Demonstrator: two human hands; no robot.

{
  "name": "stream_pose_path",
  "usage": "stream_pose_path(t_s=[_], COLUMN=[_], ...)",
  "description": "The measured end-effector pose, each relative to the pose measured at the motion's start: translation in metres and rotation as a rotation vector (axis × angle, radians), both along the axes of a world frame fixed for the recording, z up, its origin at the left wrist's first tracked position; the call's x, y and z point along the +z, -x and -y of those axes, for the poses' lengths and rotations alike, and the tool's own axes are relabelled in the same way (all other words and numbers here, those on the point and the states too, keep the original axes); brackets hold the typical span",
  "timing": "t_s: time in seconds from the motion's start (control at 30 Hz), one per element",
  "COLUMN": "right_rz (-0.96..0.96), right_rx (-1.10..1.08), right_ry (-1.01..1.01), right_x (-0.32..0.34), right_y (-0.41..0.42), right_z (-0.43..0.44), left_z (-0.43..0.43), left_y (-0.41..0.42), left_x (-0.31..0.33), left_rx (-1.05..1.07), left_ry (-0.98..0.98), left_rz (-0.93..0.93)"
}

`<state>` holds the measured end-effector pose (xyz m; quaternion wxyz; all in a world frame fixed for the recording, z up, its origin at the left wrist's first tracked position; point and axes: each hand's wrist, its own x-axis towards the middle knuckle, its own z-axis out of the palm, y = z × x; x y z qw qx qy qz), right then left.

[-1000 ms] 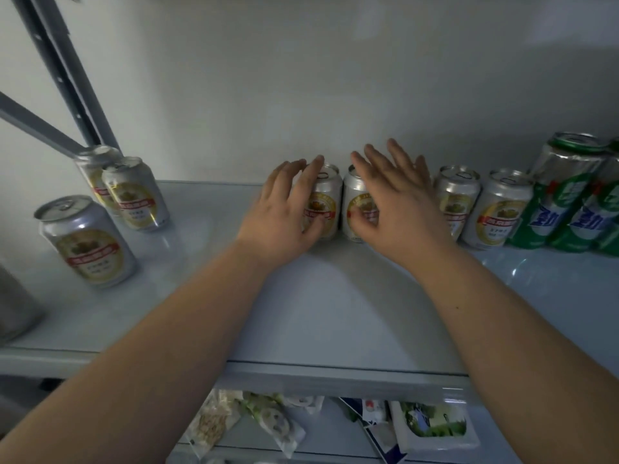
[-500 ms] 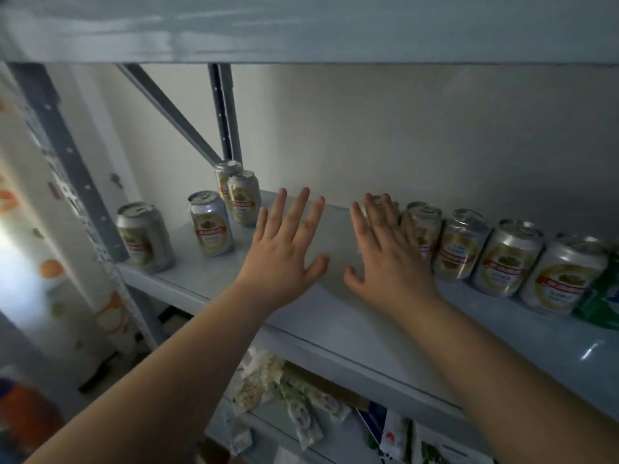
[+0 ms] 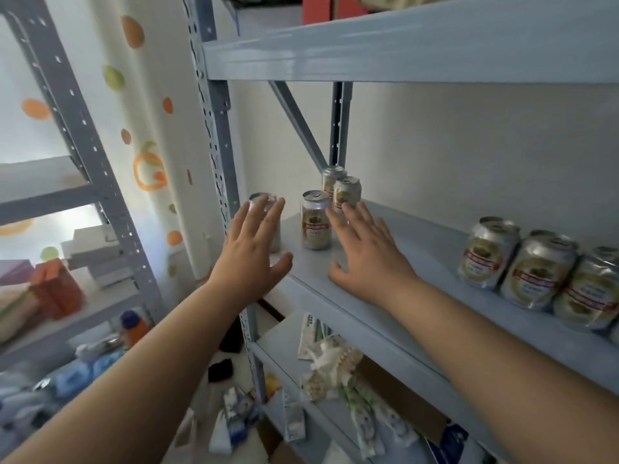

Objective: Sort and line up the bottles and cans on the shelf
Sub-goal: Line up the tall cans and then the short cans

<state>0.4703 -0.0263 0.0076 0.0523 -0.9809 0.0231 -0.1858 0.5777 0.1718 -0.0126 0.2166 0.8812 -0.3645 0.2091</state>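
Grey metal shelf (image 3: 418,249) is holding everything: we are shifting both grips away from the lined-up row (image 3: 536,266) toward the loose cans (image 3: 316,222) at its left end, probably sorting these next. Our left grip (image 3: 251,259) and right grip (image 3: 365,259) are staying released, grasping nothing.

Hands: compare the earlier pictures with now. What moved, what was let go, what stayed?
Both hands let go of two cans in the row and moved left. Now the left hand and right hand reach open toward the loose cans at the left end of the shelf. No can moved.
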Motion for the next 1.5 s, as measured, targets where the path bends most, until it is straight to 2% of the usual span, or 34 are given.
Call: stream_pose_path(t_s=[0.17,0.27,0.33,0.47,0.57,0.77,0.83,0.97,1.1,1.23,1.33,1.5], right_rz=[0.034,0.036,0.009,0.095,0.078,0.055,0.053,0.115,0.145,0.099,0.113,0.190], right_rx=[-0.009,-0.064,-0.075,-0.066,-0.139,-0.294,-0.350,-0.440,-0.516,-0.599,-0.643,-0.702], right_ry=[-0.181,-0.289,-0.354,-0.429,-0.416,-0.394,-0.361,-0.182,0.021,0.027,0.026,0.045], right_x=[-0.001,-0.002,-0.003,-0.001,0.009,0.020,0.023,0.018,0.016,0.024,0.019,0.004], right_y=[-0.059,-0.093,-0.111,-0.122,-0.105,-0.042,-0.022,0.008,0.022,0.033,0.041,0.043], right_z=[0.001,0.006,0.008,0.012,0.019,0.035,0.041,0.062,0.084,0.099,0.105,0.111], left_z=[-0.010,-0.002,0.004,0.014,0.031,0.088,0.109,0.148,0.184,0.222,0.238,0.247], left_y=[-0.061,-0.095,-0.113,-0.135,-0.142,-0.125,-0.115,-0.099,-0.094,-0.093,-0.091,-0.092], left_x=[0.011,0.013,0.011,0.010,0.013,0.013,0.014,0.018,0.020,0.028,0.019,-0.011], left_rx=[0.001,-0.065,-0.142,-0.338,-0.471,-0.603,-0.670,-0.712,-0.819,-0.896,-0.954,-1.053], left_ry=[0.100,0.077,0.065,0.046,0.003,0.052,0.008,-0.092,-0.091,-0.145,-0.072,0.164], left_rz=[-0.198,-0.320,-0.324,-0.246,-0.256,-0.288,-0.274,-0.182,-0.167,-0.152,-0.210,-0.510])
